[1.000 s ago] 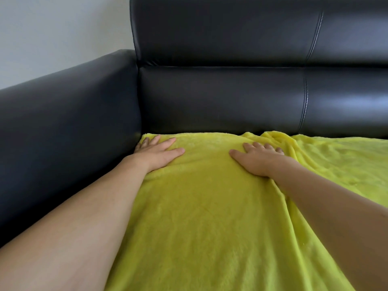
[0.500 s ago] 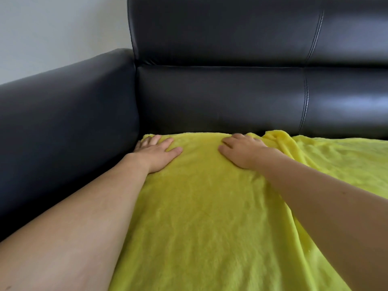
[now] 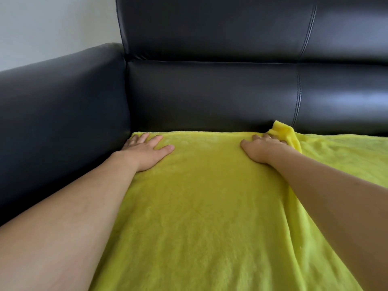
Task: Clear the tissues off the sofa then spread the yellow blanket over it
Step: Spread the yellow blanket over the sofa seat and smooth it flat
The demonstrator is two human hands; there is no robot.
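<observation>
Item: soft bright-yellow fleece blanket point(image 3: 210, 206). Location: laid over the seat of the black glossy leather sofa point(image 3: 210, 97), its far edge running along the foot of the backrest, its left edge against the left armrest point(image 3: 63, 114). Condition: mostly smooth; one raised bunched fold point(image 3: 282, 130) stands at the far edge, against the backrest near the stitched seam; long creases run down the right part towards the front edge.

Left hand point(image 3: 144, 152): flat, fingers spread apart, palm pressing the blanket into the far-left corner of the seat; gripping nothing.

Right hand point(image 3: 262, 149): palm down on the far edge, just beside the fold. The fingertips are hidden behind the hand; they may be pinching the fold or only pushing it, and this cannot be told.

Tissues: none in view on the visible part of the seat.

Risks, as judged:
- Pushing the fold towards the backrest could wedge it into the crevice instead of flattening it.
- A rightward pull might drag the cloth out from under the left palm and uncover the corner.
- Smooth leather gives fleece little hold; the whole blanket may slide forward.
</observation>
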